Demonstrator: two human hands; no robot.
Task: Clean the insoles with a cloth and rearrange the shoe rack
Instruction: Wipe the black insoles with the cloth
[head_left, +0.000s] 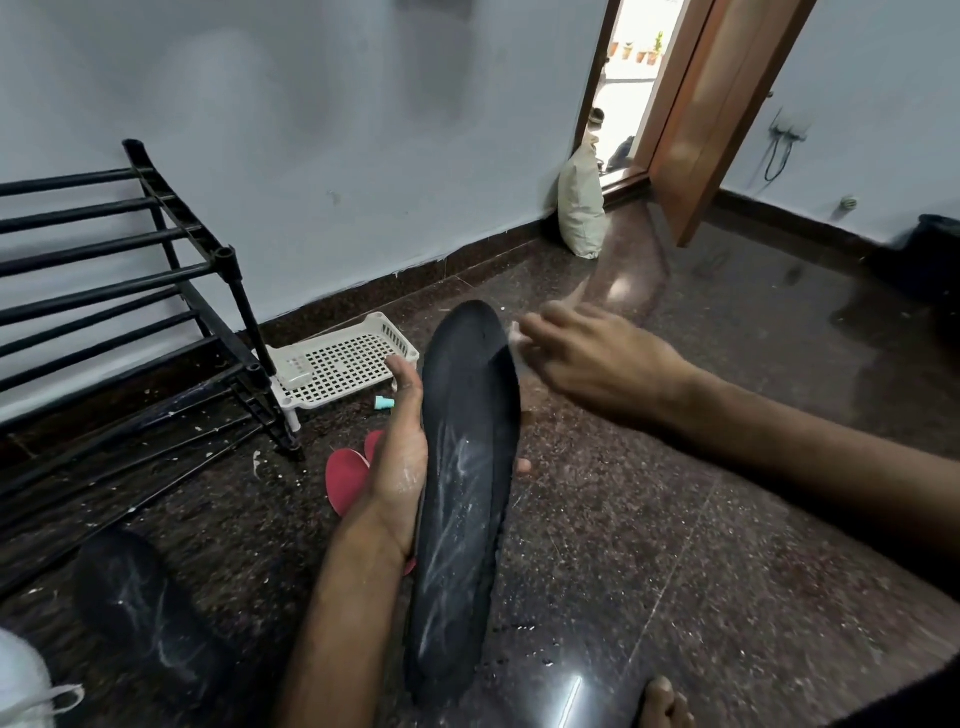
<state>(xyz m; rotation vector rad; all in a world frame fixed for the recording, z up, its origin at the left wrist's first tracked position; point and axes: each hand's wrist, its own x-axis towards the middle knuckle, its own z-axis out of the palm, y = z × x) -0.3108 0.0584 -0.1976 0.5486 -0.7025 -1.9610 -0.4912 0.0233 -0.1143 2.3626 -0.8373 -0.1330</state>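
**Left hand grips a black insole while the right works a cloth at its toe**

The left hand (397, 467) is closed around the long edge of a black insole (465, 493), thumb up along its left side and a fingertip showing past the right edge. It holds the insole lengthwise above the dark speckled floor (727, 519), toe end pointing away from the person. White chalky streaks cover the lower half of the insole, and white dust marks the palm.

The right hand (597, 358) is blurred, its fingers curled over a small pale cloth (515, 332) that touches the right edge of the insole near the toe.

A second black insole (140, 608), also streaked white, lies flat on the floor towards the near left corner. Two red insoles (345, 480) lie on the floor behind the left wrist, partly hidden by it. The black shoe rack (130, 291) stands against the left wall, its bars bare in the part that shows. A white perforated plastic tray (348, 364) sits on the floor just beside the rack's right legs, with a small teal object (383, 404) near its front edge. A pale sack (582, 208) leans in the far corner beside the wooden door (727, 104).

No brand, label or writing can be read on anything.
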